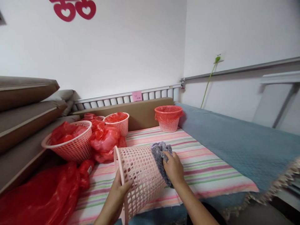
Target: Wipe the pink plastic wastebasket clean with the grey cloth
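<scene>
Held in both hands: pale pink basket (142, 175) of moulded plastic, tapered, with an open lattice wall and a smooth, thick rolled rim. Tipped on its side over the near part of the striped sheet (194, 162), mouth toward the left, narrower base end toward the right. Cannot tell how much weight rests on the sheet.

Left hand (116, 193): fingers clamped on the rim, thumb across the outer side, remaining fingers partly hidden behind the plastic. Right hand (173, 168): fingers closed on a grey cloth (160, 159), soft, nubby and mottled, bunched in folds against the base end.

Beyond, near the tan padded board (147, 109): upright basket (169, 125), round and latticed, with thin red film folded over the upper wall. To the left: wide pale basket (78, 151), tilted, with crumpled red plastic inside; smaller white-rimmed basket (122, 125) behind, also with red film inside. Between and in front of these: glossy, wrinkled red bag (106, 142). Nearer: large red sheet of plastic (49, 193), loose and shiny. At far left: stacked cushions (25, 122), flat and thick, with piped seams. At right: blue cover (229, 137), finely textured, with a fringed edge.
</scene>
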`<state>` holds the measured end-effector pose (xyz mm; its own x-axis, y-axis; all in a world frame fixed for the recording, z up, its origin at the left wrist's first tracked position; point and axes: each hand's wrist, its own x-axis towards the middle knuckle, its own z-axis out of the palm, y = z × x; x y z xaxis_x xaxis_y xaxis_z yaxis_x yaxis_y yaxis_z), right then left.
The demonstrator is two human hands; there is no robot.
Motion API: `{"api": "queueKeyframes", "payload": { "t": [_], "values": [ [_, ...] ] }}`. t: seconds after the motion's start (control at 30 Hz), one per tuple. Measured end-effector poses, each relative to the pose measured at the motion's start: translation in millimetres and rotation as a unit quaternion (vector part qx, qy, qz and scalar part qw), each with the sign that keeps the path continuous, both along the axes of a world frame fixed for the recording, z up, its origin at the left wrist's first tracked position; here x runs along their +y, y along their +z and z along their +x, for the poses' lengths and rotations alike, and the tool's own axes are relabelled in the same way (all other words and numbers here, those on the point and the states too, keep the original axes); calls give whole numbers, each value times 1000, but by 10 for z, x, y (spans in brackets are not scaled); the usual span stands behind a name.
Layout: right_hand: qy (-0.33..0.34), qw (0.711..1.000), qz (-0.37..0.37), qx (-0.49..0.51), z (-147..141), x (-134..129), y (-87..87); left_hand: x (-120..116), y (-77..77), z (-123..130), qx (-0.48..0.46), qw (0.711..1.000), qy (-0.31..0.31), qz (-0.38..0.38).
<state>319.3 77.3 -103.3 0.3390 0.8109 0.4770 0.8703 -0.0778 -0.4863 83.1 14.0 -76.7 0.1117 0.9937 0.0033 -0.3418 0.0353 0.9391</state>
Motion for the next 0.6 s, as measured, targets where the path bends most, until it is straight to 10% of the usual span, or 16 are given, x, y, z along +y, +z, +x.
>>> {"api": "queueKeyframes", "payload": {
  "t": [0.2,0.43,0.6],
  "values": [
    [29,997,-9,65,-130,26,134,-28,-4,139,-54,998,13,-28],
    [255,949,69,170,-1154,-158,654,-84,-314,223,-18,998,59,6],
    [316,930,92,164,-1411,-297,720,-154,-294,158,-8,999,28,14]
  ]
}}
